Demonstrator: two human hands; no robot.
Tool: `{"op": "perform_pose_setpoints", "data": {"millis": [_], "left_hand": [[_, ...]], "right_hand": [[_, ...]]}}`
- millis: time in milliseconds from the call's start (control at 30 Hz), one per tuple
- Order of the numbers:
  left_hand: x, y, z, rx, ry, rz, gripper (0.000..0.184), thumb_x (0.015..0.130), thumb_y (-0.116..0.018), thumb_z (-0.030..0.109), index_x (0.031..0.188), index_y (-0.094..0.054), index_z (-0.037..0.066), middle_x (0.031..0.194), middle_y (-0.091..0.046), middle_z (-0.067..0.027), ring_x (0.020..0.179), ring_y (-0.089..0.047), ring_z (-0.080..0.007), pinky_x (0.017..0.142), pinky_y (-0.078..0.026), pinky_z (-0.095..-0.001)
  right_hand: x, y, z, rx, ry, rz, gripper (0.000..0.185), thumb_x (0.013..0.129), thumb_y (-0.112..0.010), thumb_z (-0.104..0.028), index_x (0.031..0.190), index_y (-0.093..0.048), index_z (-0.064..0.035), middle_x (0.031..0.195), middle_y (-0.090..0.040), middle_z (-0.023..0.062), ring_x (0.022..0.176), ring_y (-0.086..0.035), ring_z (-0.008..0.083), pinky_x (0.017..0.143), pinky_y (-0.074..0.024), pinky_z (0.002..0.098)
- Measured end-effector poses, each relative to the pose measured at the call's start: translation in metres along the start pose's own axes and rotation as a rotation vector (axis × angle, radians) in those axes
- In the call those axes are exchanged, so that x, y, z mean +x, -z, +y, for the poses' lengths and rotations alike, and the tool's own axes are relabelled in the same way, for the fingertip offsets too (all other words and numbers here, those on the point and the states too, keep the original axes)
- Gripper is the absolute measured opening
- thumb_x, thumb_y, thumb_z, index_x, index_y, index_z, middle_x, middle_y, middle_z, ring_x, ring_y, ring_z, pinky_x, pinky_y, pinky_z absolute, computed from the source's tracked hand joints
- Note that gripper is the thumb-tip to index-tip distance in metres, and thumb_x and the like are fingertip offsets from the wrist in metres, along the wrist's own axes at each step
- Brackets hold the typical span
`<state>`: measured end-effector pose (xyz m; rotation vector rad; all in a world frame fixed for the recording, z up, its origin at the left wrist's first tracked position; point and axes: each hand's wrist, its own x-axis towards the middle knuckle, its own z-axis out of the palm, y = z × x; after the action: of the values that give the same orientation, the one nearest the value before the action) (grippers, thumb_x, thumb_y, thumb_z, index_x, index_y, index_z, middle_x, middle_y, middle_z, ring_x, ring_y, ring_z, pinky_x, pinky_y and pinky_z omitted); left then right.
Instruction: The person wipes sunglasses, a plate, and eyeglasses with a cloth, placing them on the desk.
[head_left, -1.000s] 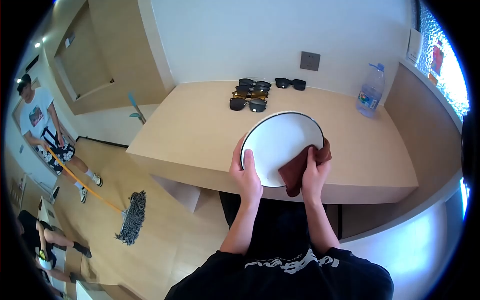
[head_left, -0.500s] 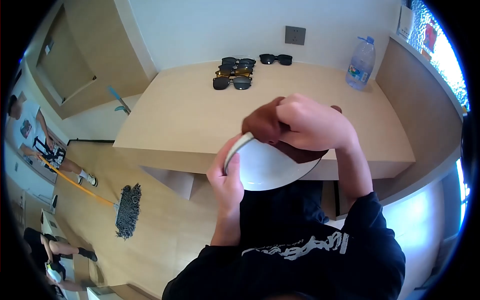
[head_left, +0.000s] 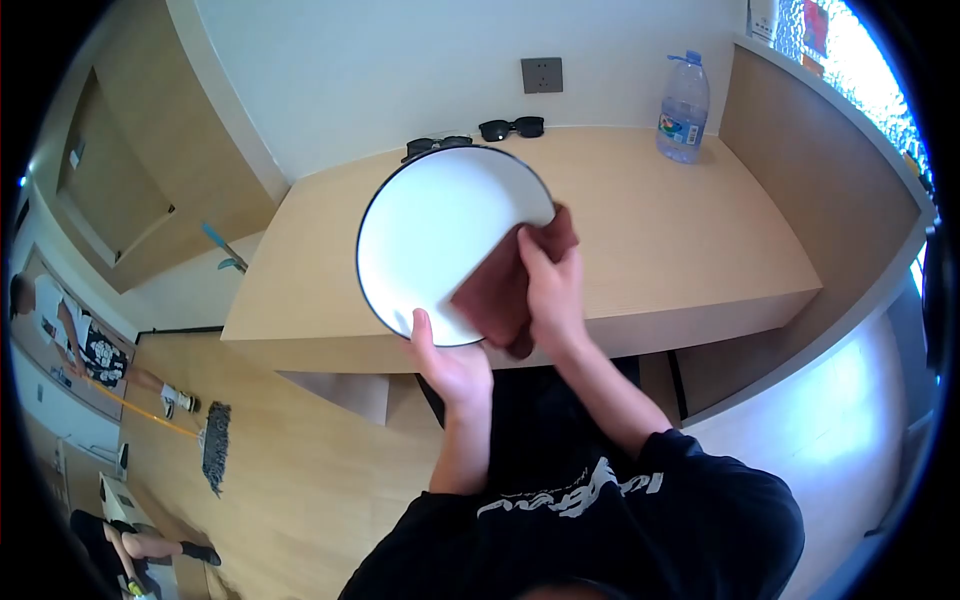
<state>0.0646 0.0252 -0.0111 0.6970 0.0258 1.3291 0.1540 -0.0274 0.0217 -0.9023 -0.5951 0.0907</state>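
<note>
A white plate (head_left: 430,225) with a dark rim is held up in front of me, its face toward the camera. My left hand (head_left: 452,368) grips the lower edge, thumb on the face and fingers behind. At the plate's right edge my right hand (head_left: 553,295) is closed on a brown cloth (head_left: 497,292), which lies over the lower right part of the face and wraps the rim. The fingers of that hand are partly hidden behind cloth and plate.
Sunglasses (head_left: 511,128) lie at the back of the wooden desk (head_left: 660,240), others partly hidden behind the plate. A large plastic bottle (head_left: 683,110) stands at the back right. Leftward, a person (head_left: 70,320) holds a mop (head_left: 215,448); another person (head_left: 130,545) sits lower down.
The plate has been raised, moved left and turned to face the camera. My right hand has swung from above the plate to its right edge with the cloth. The mop has shifted left.
</note>
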Motion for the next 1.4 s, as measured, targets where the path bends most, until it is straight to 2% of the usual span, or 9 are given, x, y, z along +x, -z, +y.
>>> {"op": "perform_pose_setpoints", "data": {"millis": [167, 300, 433, 567, 667, 933, 1167, 1300, 1400], "left_hand": [[0.045, 0.004, 0.037, 0.305, 0.006, -0.514, 0.048, 0.086, -0.055, 0.016, 0.127, -0.041, -0.003, 0.122, -0.05, -0.0144, 0.113, -0.048, -0.022, 0.096, -0.036, -0.0336], [0.046, -0.02, 0.015, 0.401, 0.173, -0.246, 0.032, 0.088, -0.057, 0.015, 0.112, -0.054, -0.006, 0.106, -0.059, -0.0123, 0.097, -0.056, -0.0183, 0.086, -0.042, -0.0297], [0.031, -0.019, -0.007, 0.316, 0.075, -0.079, 0.034, 0.089, -0.06, 0.022, 0.108, -0.056, -0.007, 0.101, -0.061, -0.0105, 0.091, -0.058, -0.0175, 0.081, -0.045, -0.0303], [0.006, -0.015, -0.037, -0.017, 0.214, 0.15, 0.058, 0.091, -0.052, 0.041, 0.128, -0.038, -0.002, 0.124, -0.047, -0.0115, 0.113, -0.046, -0.0243, 0.096, -0.037, -0.0386], [-0.005, -0.009, -0.049, -0.081, 0.254, 0.147, 0.055, 0.092, -0.052, 0.036, 0.13, -0.037, 0.0, 0.127, -0.045, -0.0111, 0.116, -0.045, -0.0234, 0.098, -0.035, -0.0372], [0.041, -0.03, 0.037, 0.396, 0.118, -0.568, 0.039, 0.088, -0.057, 0.016, 0.12, -0.049, -0.005, 0.112, -0.057, -0.0123, 0.102, -0.054, -0.0164, 0.088, -0.041, -0.0284], [0.034, -0.029, 0.028, 0.289, 0.11, -0.172, 0.029, 0.094, -0.052, 0.02, 0.107, -0.057, -0.006, 0.096, -0.062, -0.0085, 0.089, -0.057, -0.0131, 0.08, -0.044, -0.0251], [0.01, -0.033, 0.004, -0.069, 0.138, 0.091, 0.048, 0.094, -0.05, 0.03, 0.126, -0.04, -0.004, 0.12, -0.051, -0.0132, 0.108, -0.051, -0.0219, 0.092, -0.041, -0.0368], [-0.004, -0.026, -0.005, -0.163, 0.172, 0.12, 0.049, 0.092, -0.053, 0.026, 0.128, -0.037, -0.003, 0.122, -0.049, -0.0126, 0.112, -0.049, -0.0226, 0.094, -0.039, -0.0372]], "right_hand": [[0.044, 0.034, -0.05, -0.517, 0.26, -0.346, 0.02, 0.08, -0.053, 0.002, 0.098, -0.059, 0.0056, 0.079, -0.064, 0.0129, 0.076, -0.061, 0.0176, 0.07, -0.047, 0.0273], [0.055, 0.035, -0.062, -0.578, 0.332, -0.48, 0.024, 0.074, -0.049, 0.007, 0.095, -0.059, 0.0062, 0.077, -0.063, 0.0158, 0.074, -0.061, 0.0203, 0.068, -0.0469, 0.0271], [0.045, 0.035, -0.06, -0.592, 0.406, -0.425, 0.017, 0.083, -0.054, 0.001, 0.099, -0.06, 0.0017, 0.088, -0.064, 0.0071, 0.08, -0.058, 0.013, 0.075, -0.0453, 0.0254], [-0.006, 0.023, 0.025, -0.09, 0.193, 0.328, 0.026, 0.089, -0.051, -0.004, 0.115, -0.048, 0.0031, 0.101, -0.059, 0.0084, 0.094, -0.055, 0.0159, 0.085, -0.041, 0.0258], [-0.019, 0.028, 0.021, -0.161, 0.095, 0.242, 0.04, 0.089, -0.052, -0.007, 0.124, -0.038, 0.0047, 0.111, -0.054, 0.014, 0.104, -0.052, 0.0188, 0.09, -0.0394, 0.0298], [0.03, 0.059, -0.071, -0.697, 0.119, -0.357, 0.02, 0.084, -0.054, -0.001, 0.104, -0.057, 0.0037, 0.088, -0.062, 0.0072, 0.084, -0.057, 0.0123, 0.077, -0.0443, 0.0257], [0.018, 0.031, -0.06, -0.353, 0.226, -0.122, 0.018, 0.084, -0.051, 0.001, 0.101, -0.056, 0.0044, 0.088, -0.06, 0.0042, 0.086, -0.054, 0.0107, 0.079, -0.0417, 0.0236], [-0.019, 0.01, 0.003, -0.101, 0.058, 0.29, 0.028, 0.089, -0.051, -0.006, 0.117, -0.048, 0.002, 0.111, -0.056, 0.0073, 0.104, -0.05, 0.0155, 0.091, -0.0375, 0.0283], [-0.019, 0.013, -0.001, -0.068, -0.015, 0.145, 0.033, 0.09, -0.052, -0.008, 0.121, -0.044, 0.0012, 0.117, -0.052, 0.0099, 0.109, -0.047, 0.0184, 0.094, -0.0355, 0.0304]]}}
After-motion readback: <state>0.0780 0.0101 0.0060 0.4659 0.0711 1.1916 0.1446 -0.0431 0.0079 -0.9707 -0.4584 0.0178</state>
